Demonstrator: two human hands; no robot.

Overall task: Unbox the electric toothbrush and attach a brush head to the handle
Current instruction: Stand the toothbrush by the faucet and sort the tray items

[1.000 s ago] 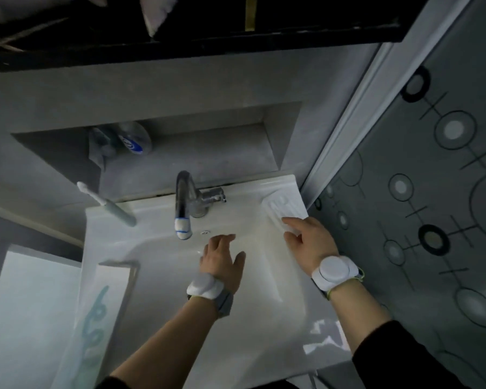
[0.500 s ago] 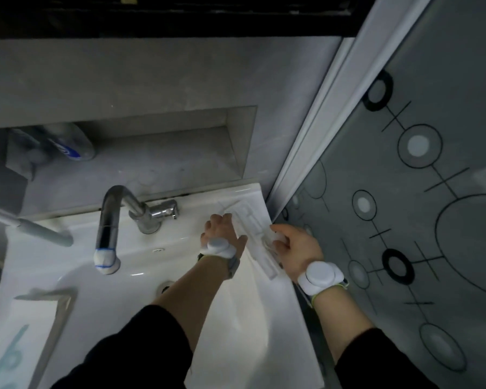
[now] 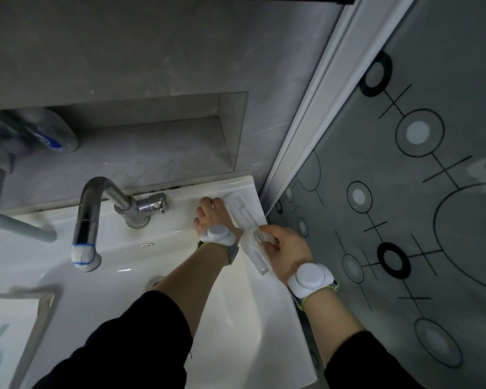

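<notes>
Clear plastic tray (image 3: 247, 217) on sink rim (image 3: 180, 197), btwn both hands. L hand (image 3: 211, 214) fingers curled at its far edge; R hand (image 3: 285, 245) fingers pinch its near part.

The sink (image 3: 236, 318) is showing white, the tap (image 3: 90, 214) shiny silver with a blue-edged white tip. The glass panel (image 3: 404, 192) is showing grey with black circles and lines. The sleeves (image 3: 141, 346) are looking black.

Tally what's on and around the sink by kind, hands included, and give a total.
Hands: 2, left hand and right hand
Clear plastic tray: 1
Faucet: 1
Sink: 1
Wrist devices: 2, and
Total: 7
</notes>
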